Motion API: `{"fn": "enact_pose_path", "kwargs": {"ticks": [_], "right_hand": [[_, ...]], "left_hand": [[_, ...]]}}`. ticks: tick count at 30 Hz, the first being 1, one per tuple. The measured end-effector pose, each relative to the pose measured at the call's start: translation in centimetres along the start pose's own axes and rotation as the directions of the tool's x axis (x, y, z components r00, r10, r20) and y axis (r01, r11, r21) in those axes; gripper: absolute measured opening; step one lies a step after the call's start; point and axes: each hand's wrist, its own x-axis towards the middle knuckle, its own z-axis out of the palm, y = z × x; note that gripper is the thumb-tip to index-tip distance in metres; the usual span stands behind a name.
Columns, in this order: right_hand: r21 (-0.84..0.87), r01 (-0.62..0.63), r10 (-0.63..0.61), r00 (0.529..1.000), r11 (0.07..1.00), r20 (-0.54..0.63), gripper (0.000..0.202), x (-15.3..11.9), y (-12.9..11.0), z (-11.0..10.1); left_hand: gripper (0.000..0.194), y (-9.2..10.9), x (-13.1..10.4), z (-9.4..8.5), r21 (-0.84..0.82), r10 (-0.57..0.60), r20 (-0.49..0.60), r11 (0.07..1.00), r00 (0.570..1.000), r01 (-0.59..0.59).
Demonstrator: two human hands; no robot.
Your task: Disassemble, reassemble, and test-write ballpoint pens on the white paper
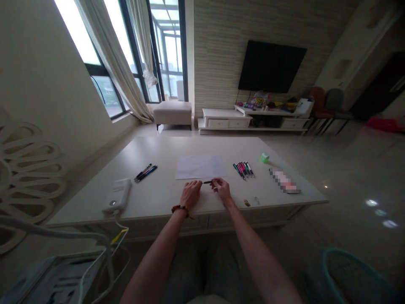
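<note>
A short dark pen lies level between my two hands, just in front of the white paper. My left hand, with a beaded bracelet at the wrist, is closed with its fingertips on the pen's left end. The thumb and fingers of my right hand pinch its right end. Several pens with coloured and dark barrels lie in a row right of the paper. To the left rest a few dark pens.
On the white table a white power strip with a cable stands at left. A green cube-shaped object, a blurred-out flat item and two small items lie at right. A teal basket is on the floor.
</note>
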Motion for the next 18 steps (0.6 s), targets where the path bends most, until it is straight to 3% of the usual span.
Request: {"fn": "enact_pose_path", "kwargs": {"ticks": [10, 18], "right_hand": [[0.056, -0.008, 0.011, 0.998, 0.998, -0.056, 0.032, -0.2, 0.1, -0.4], [0.114, -0.075, 0.09, 0.986, 0.991, -0.139, 0.033, 0.1, -0.6, -3.8]], "left_hand": [[0.023, -0.2, 0.0, 0.0, 0.005, 0.02, 0.017, 1.0, 1.0, -0.02], [0.021, -0.3, 0.1, 0.0, -0.011, 0.006, 0.025, 1.0, 1.0, -0.005]]}}
